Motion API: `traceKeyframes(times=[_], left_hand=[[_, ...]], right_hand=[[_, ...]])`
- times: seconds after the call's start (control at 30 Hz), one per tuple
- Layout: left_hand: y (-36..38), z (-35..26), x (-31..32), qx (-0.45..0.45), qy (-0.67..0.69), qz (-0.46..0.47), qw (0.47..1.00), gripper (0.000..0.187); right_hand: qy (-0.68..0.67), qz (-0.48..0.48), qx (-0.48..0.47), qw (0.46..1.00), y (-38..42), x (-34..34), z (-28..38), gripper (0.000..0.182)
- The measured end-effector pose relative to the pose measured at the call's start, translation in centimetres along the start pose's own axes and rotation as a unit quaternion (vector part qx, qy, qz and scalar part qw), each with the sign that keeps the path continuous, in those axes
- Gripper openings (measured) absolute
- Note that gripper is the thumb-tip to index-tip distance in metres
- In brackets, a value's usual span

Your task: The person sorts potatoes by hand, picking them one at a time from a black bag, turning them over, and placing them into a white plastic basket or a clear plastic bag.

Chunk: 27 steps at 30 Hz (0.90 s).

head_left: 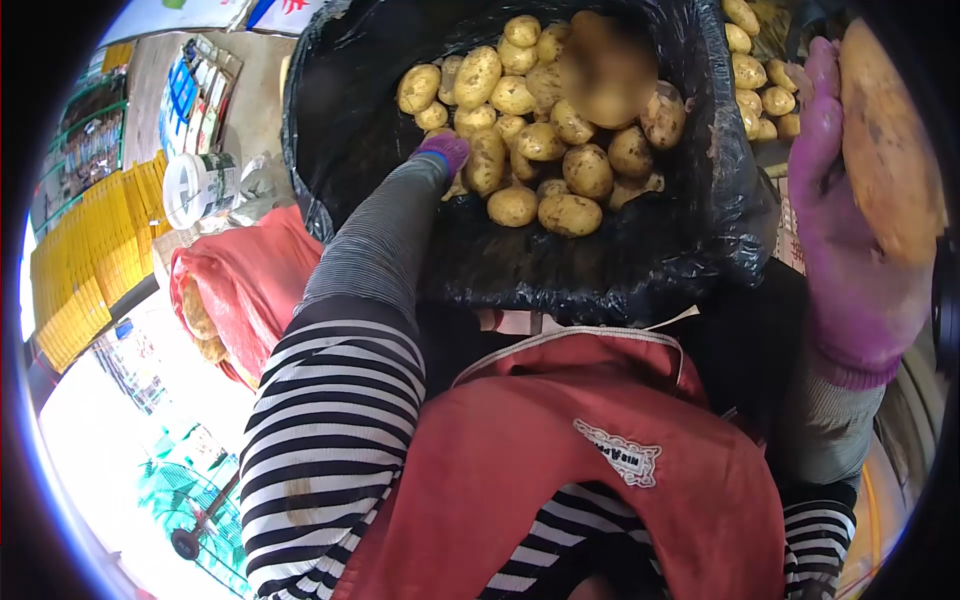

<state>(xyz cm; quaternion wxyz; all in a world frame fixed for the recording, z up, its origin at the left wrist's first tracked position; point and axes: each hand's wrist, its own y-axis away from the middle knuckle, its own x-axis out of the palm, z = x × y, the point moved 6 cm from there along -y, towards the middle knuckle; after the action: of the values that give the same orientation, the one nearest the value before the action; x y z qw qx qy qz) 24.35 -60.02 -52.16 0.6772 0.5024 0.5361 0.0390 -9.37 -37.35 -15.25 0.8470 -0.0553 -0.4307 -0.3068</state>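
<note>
My left hand [446, 151], in a purple glove with a blue-edged cuff, reaches into a bin lined with black plastic [350, 130]. It is beside the left edge of a heap of yellow potatoes [512, 95], some smeared with dirt; its fingers are hidden from me. At the far right, close to the camera, my right hand [850, 270] wears a purple, dirt-stained glove. It is closed on a long tan potato [890, 140] with dark specks, which looks large because it is so near. A brown blurred patch covers part of the heap.
More potatoes [765, 85] lie beyond the bin's right side. To the left are a red plastic bag [255, 280], a white bucket [190, 190] and yellow slats [95, 265]. A red apron [560, 430] covers my lap.
</note>
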Motion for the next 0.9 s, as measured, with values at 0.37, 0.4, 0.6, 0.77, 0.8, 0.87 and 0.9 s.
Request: traceKeyframes(times=[0.37,0.4,0.6,0.77,0.8,0.87,0.9], left_hand=[[-1.7,0.0,1.0,0.126,0.017,0.14,0.982,0.047],[-1.6,-0.2,1.0,0.152,-0.065,0.119,0.979,0.048],[1.2,-3.6,-0.6,0.064,-0.156,0.099,0.981,0.069],[2.0,-4.1,-2.2,0.012,-0.124,0.085,0.989,0.072],[2.2,-5.0,-3.1,0.056,-0.157,0.093,0.981,0.071],[3.4,-5.6,-3.2,0.141,-0.218,0.119,0.958,0.068],[2.6,-3.0,-0.9,0.147,-0.117,0.082,0.979,0.066]], right_hand=[[0.01,-0.03,0.034,0.999,-0.6,-0.1,-1.8,0.063],[0.009,-0.031,0.032,0.999,-0.7,0.0,-1.8,0.063],[0.012,-0.024,0.029,0.999,-1.2,0.2,-2.6,0.063],[0.009,-0.016,0.017,1.0,-0.8,0.3,-2.4,0.062],[0.011,-0.014,0.016,1.0,-0.7,0.3,-2.4,0.062],[0.009,-0.015,0.015,1.0,-0.6,0.2,-2.4,0.062],[0.005,-0.014,0.012,1.0,-0.6,0.2,-2.4,0.062]])
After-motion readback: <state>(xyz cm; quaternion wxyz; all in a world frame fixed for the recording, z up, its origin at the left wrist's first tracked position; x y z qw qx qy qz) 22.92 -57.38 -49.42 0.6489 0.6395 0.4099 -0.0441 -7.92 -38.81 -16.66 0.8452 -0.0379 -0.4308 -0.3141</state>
